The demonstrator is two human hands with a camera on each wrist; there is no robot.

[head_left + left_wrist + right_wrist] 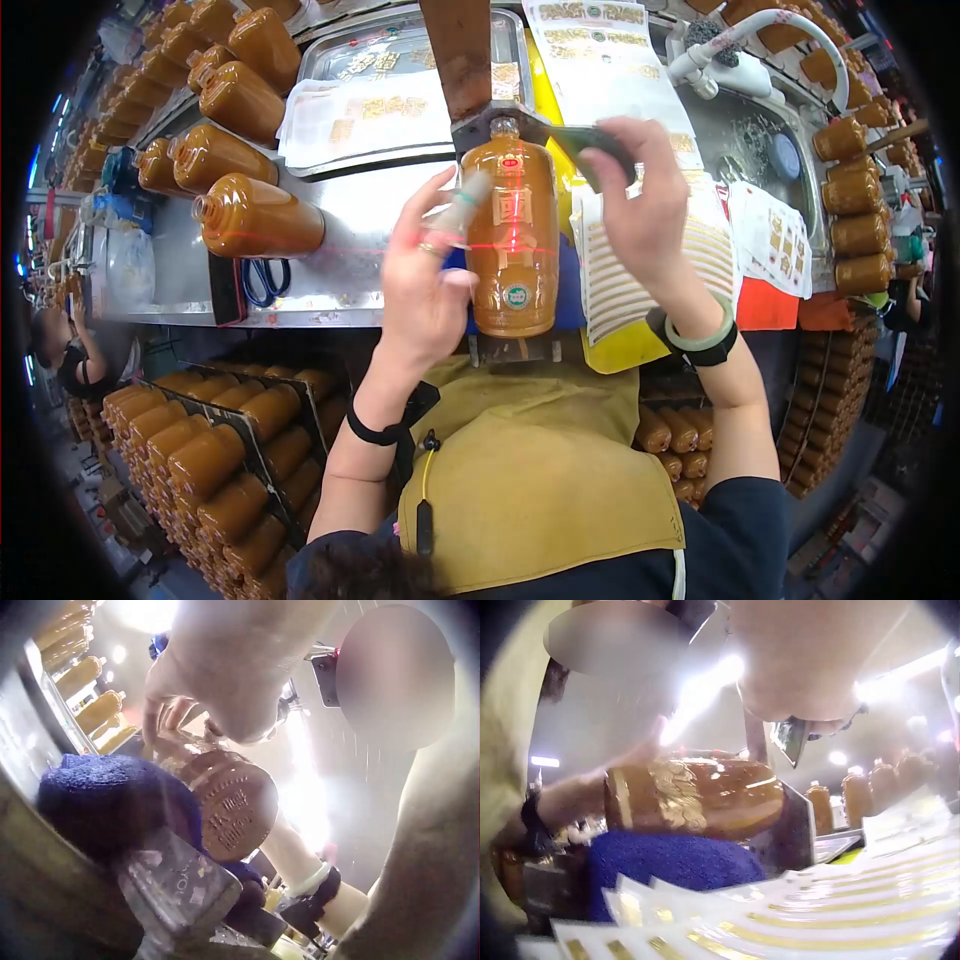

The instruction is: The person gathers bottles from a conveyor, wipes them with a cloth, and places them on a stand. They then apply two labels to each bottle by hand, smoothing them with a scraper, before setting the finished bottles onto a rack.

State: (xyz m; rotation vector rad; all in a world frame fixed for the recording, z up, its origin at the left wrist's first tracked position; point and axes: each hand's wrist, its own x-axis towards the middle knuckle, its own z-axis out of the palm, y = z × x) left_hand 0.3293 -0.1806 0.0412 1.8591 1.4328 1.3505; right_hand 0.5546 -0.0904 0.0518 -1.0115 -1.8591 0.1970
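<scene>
An amber bottle (508,265) with gold decals, a red emblem and a green round mark lies neck away from the person, red laser lines crossing it. A blue towel (675,862) supports it from below. My left hand (425,285) is along the bottle's left side, with a ring on one finger and a blurred pale finger or cover with a green band nearest the glass. In the left wrist view the bottle's embossed base (236,806) shows below that hand. Right of the neck, my right hand (645,205) grips a flat dark green scraper (592,152) between thumb and fingers.
Amber bottles (265,215) stand and lie at left, with scissors (265,282) close by. Decal sheets (650,270) fan out at right, before a sink (750,130) with a white tap (775,20). A metal post (458,50) rises beyond the neck. Stacked bottles (200,450) fill racks below.
</scene>
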